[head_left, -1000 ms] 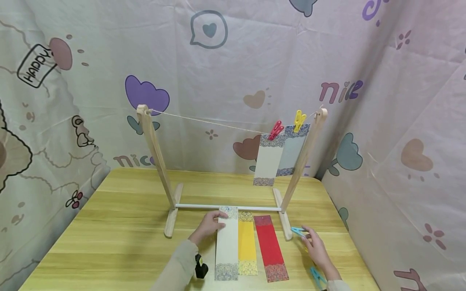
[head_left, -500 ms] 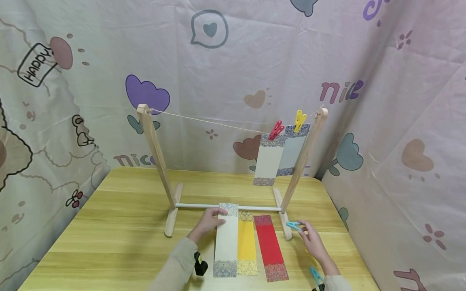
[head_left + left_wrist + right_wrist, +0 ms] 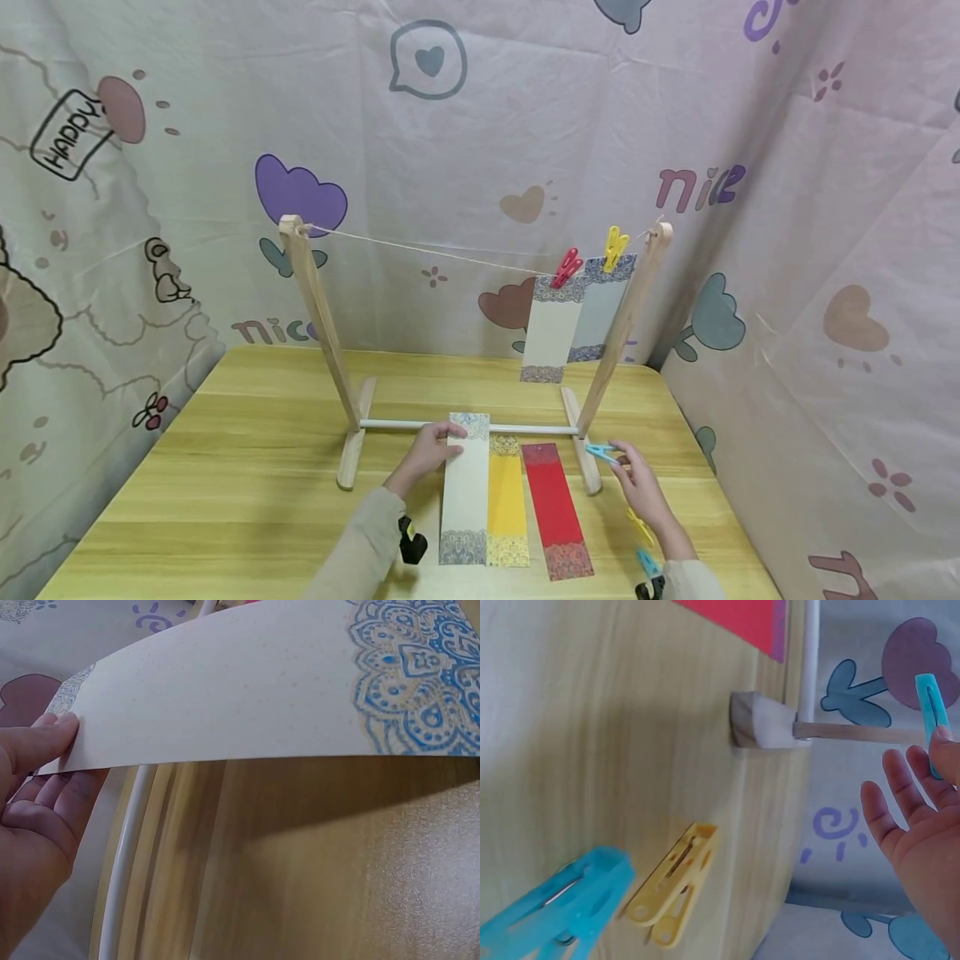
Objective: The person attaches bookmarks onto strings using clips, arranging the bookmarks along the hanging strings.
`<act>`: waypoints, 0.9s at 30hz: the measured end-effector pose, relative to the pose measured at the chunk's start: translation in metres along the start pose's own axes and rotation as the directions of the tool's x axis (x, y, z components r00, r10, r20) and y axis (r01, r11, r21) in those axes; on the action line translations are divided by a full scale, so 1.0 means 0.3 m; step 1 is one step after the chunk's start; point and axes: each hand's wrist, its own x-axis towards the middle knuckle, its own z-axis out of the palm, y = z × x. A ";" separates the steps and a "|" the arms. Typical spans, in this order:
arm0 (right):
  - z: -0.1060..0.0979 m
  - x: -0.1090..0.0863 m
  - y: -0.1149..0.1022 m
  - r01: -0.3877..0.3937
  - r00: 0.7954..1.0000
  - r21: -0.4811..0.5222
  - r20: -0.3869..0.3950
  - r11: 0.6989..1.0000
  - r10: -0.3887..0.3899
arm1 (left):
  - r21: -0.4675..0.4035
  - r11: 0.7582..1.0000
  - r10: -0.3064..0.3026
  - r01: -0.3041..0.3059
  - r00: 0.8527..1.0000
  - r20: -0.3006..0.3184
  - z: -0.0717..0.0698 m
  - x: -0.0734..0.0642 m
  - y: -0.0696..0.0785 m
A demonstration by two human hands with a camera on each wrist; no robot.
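Since the left hand pinches the lower-centre white card by one edge, it could twist loose, the right hand pinching a blue peg.

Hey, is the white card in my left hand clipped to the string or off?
Off. Your left hand pinches the white patterned card below the string, nothing clips it, and your right hand holds a light-blue clothespin.

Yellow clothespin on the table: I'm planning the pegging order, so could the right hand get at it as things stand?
Probably yes: the yellow clothespin lies uncovered on the table near the right hand, with no obstacle showing. But that hand pinches a blue clothespin, which likely needs putting down first.
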 end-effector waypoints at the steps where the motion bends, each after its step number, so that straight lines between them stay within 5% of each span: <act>1: 0.001 0.002 -0.003 0.015 1.000 -0.003 -0.007 1.000 -0.015 | -0.003 1.000 0.003 -0.003 1.000 0.002 -0.001 -0.003 0.012; 12: -0.002 0.029 -0.050 0.075 0.997 -0.011 -0.029 0.997 -0.075 | 0.039 0.999 0.016 -0.015 1.000 -0.025 -0.009 0.040 -0.027; 16: -0.009 0.036 -0.071 0.112 0.993 -0.012 -0.043 0.994 -0.113 | 0.026 1.000 -0.013 0.014 1.000 -0.017 -0.012 0.047 -0.022; 27: -0.024 0.061 -0.131 0.164 0.985 0.049 -0.069 0.985 -0.161 | 0.012 0.999 0.035 -0.035 0.999 -0.007 -0.019 0.066 0.002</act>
